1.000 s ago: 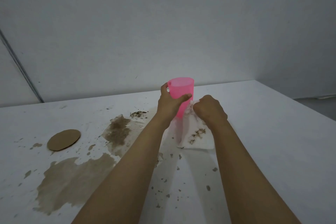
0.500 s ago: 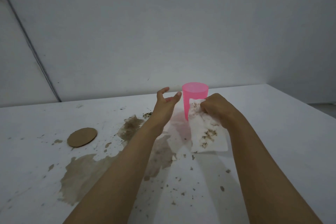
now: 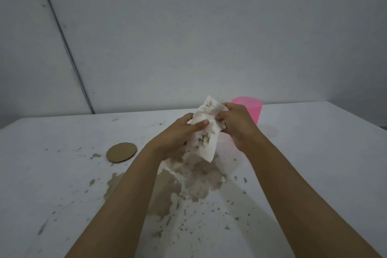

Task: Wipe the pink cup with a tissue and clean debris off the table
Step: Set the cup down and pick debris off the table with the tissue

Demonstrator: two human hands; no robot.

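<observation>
The pink cup (image 3: 252, 109) stands upright on the white table (image 3: 314, 153), behind my right hand and untouched. Both hands hold a white tissue (image 3: 206, 138) stained with brown specks, lifted above the table. My left hand (image 3: 178, 134) pinches its left side with thumb and fingers. My right hand (image 3: 236, 125) grips its right upper edge. Beneath the hands a brown spill (image 3: 184, 184) spreads over the table, with several small brown crumbs (image 3: 209, 216) scattered toward me.
A round brown cardboard disc (image 3: 121, 152) lies flat on the table to the left of the spill. A grey wall rises just behind the table. The table's right edge slopes off at the far right.
My left hand let go of the cup and took hold of the tissue. The tissue rose off the table, now held between both hands. The cup stays standing on the table.
</observation>
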